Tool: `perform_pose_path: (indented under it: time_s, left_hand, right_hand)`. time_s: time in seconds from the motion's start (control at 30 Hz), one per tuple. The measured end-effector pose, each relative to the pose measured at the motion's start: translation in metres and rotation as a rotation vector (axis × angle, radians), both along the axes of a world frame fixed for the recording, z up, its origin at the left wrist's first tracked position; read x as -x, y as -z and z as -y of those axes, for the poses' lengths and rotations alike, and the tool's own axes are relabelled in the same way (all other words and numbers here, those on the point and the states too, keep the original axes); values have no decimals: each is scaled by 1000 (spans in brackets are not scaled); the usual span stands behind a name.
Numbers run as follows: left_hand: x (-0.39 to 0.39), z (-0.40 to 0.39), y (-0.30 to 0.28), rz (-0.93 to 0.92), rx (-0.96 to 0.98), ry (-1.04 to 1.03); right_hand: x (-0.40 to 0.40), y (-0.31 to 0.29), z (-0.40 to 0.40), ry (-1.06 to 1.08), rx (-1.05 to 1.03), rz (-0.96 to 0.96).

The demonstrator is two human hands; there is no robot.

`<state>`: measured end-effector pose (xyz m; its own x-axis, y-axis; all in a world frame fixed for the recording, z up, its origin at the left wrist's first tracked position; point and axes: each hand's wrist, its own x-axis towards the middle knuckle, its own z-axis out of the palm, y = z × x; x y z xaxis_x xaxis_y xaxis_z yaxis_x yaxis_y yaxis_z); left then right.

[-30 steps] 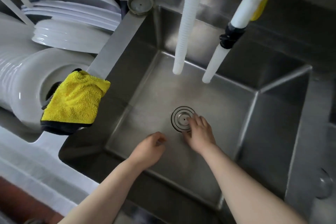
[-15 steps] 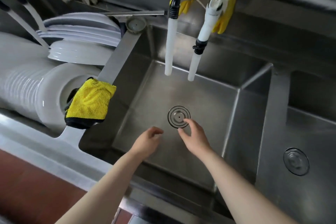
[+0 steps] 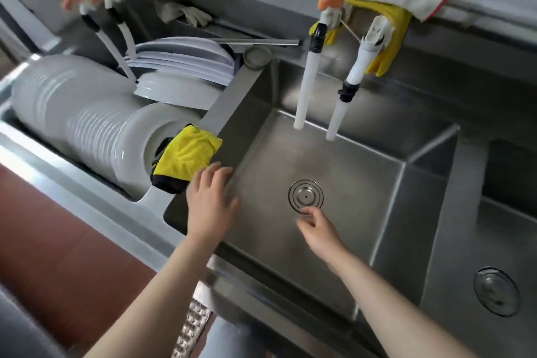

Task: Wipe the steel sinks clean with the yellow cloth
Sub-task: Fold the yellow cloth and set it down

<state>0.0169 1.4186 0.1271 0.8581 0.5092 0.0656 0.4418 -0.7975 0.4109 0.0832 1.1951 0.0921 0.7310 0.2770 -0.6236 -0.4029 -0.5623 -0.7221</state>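
The yellow cloth (image 3: 186,157), with a black underside, lies folded on the steel divider at the middle sink's left rim. My left hand (image 3: 211,202) hovers just right of the cloth, fingers spread, its fingertips close to the cloth's edge and holding nothing. The middle steel sink (image 3: 343,183) is bare, with a round drain cover (image 3: 305,194) in its floor. My right hand (image 3: 318,230) is low in this sink just below the drain cover, fingers loosely curled and empty.
The left basin holds stacks of white plates (image 3: 87,122). Two white tap hoses (image 3: 303,87) hang over the middle sink's back. Yellow and white gloves (image 3: 386,6) drape over the back ledge. A right sink (image 3: 494,291) with its own drain lies beyond the divider.
My left hand rose out of the sink and moved left to the cloth, opening its fingers. My right hand drew back off the drain cover. The view pulled back, showing more of the sinks.
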Motion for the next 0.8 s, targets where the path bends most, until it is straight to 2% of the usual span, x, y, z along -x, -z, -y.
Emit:
perform_pose_path:
  time_s: [0.07,0.23,0.4,0.6,0.8]
  left_hand:
    - [-8,-23,-6,-30,-104,-33]
    - [-31,-70,-10,-310,-226,39]
    - [-35,-91,-6,-358,-254,59]
    - [-45,-107,-21,-311,-189,64]
    - [-42,-117,-34,-176,81,10]
  right_hand:
    - [0,-2,-8,18,-28,-22]
    - [-5,-7,-47,121,-103,-43]
    - [-4,-9,-84,141,-109,-63]
    - [3,1,-110,261,-133,-129]
    - [7,1,-117,341,-203,-253]
